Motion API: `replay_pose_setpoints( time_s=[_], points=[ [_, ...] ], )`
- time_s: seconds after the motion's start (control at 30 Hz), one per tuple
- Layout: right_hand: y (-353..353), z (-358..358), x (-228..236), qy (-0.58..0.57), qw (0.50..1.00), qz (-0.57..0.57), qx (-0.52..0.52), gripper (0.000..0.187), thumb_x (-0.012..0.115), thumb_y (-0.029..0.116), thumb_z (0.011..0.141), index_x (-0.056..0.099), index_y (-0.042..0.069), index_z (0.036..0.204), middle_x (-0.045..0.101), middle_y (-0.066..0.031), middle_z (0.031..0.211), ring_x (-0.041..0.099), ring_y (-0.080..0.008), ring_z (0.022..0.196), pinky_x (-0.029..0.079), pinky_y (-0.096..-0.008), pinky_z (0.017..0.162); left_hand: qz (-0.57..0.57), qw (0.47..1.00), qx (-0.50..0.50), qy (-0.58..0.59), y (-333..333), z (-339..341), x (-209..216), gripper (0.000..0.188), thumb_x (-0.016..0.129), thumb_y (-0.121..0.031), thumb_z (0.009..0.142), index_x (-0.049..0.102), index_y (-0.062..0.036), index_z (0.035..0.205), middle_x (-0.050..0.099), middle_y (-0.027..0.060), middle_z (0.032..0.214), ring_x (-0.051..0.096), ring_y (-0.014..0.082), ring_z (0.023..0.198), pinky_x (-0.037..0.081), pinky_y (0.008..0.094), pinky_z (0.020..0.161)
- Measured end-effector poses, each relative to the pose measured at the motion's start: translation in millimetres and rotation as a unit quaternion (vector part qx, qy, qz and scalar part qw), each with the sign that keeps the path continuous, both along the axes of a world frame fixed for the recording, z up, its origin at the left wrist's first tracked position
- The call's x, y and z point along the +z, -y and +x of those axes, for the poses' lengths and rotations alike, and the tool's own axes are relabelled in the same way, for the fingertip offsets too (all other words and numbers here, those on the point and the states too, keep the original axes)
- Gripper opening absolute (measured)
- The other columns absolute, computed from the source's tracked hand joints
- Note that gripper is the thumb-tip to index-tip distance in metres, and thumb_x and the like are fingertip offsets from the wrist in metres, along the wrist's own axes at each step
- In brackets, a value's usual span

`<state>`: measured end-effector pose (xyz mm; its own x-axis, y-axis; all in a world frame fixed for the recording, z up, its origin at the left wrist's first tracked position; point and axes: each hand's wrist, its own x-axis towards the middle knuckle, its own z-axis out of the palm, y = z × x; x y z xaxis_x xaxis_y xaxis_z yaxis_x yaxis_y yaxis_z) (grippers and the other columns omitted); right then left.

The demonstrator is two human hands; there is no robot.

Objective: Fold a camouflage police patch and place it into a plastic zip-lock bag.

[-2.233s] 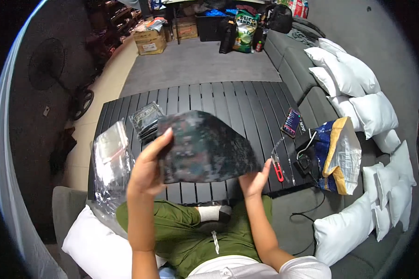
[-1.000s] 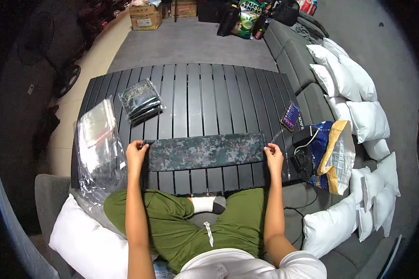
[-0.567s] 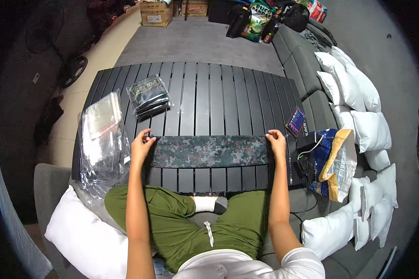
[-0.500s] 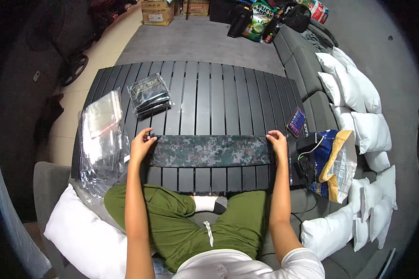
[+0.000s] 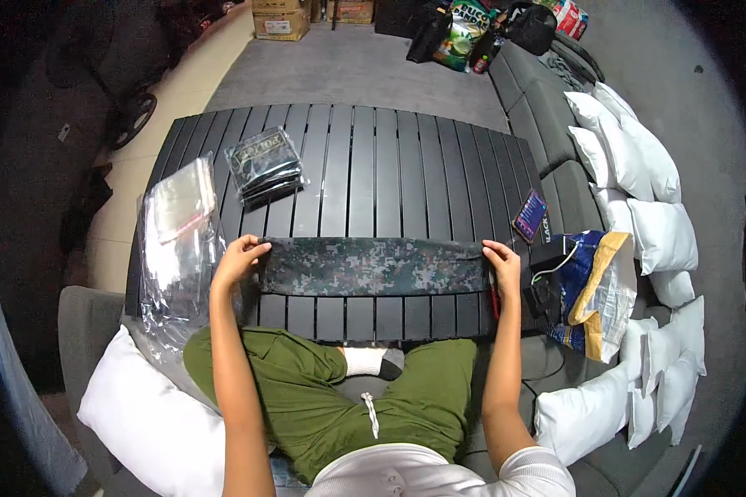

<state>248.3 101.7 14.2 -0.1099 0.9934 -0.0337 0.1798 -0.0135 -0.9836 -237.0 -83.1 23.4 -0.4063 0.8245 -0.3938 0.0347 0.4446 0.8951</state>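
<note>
A long strip of camouflage cloth, dark green and grey in a pixel pattern, lies stretched across the near part of the black slatted table. Its upper left corner is pinched by my left hand, fingers closed on the edge. At the other end, my right hand grips the upper right corner between thumb and fingers. The cloth looks flat and taut between them. A thin red object shows beside the right end, partly hidden by my right hand and forearm.
Stacked dark items in clear plastic sit at the table's far left. Clear plastic bags hang over its left edge. Toward the right edge lie a phone, a cable and a blue sack. White pillows line the grey sofa.
Both hands have moved slightly outward to the cloth's ends, the left one further. The cloth now looks wider and more taut. The thin red object has come into view by my right hand.
</note>
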Motion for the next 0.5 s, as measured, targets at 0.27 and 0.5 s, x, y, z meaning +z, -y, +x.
replay_pose_setpoints(
  time_s=[0.27, 0.5],
  points=[
    [4, 15, -12, -0.099, 0.993, -0.013, -0.057, 0.024, 0.065, 0.001, 0.076, 0.064, -0.002, 0.100, 0.064, -0.0030, 0.090, 0.055, -0.0081, 0.078, 0.042, -0.0192, 0.071, 0.000, 0.999, 0.029, 0.043, 7, 3, 8, 0.015, 0.065, -0.019, 0.081, 0.052, -0.0110, 0.081, 0.043, -0.0094, 0.066, 0.041, 0.0000, 0.058, 0.036, 0.0160, 0.054],
    [18, 21, -5, -0.121, 0.990, 0.045, -0.064, 0.018, 0.066, -0.002, 0.075, 0.065, -0.002, 0.093, 0.060, 0.0016, 0.082, 0.051, -0.0045, 0.069, 0.039, -0.0176, 0.063, 0.008, 0.998, 0.024, 0.052, 24, 4, 21, 0.013, 0.065, -0.016, 0.081, 0.054, -0.0105, 0.083, 0.045, -0.0080, 0.069, 0.044, 0.0006, 0.063, 0.038, 0.0164, 0.057]
  ],
)
